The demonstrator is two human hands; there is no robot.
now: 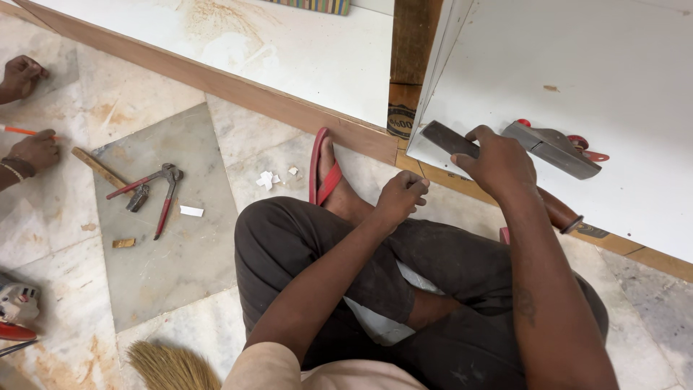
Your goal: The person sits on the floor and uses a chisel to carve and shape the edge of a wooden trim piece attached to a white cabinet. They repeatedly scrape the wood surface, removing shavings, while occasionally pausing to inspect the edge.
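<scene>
My right hand grips a flat dark bar and holds it against the corner edge of a white laminated board. My left hand hovers just below and left of it, fingers pinched together; whether something small sits between them I cannot tell. A grey hand plane with red fittings lies on the white board just right of my right hand. I sit cross-legged in dark trousers, one foot in a red sandal.
Red-handled pincers and a wooden stick lie on the marble floor at left. Another person's two hands work at the far left, one with an orange pencil. A second white board, a broom and a power tool sit around.
</scene>
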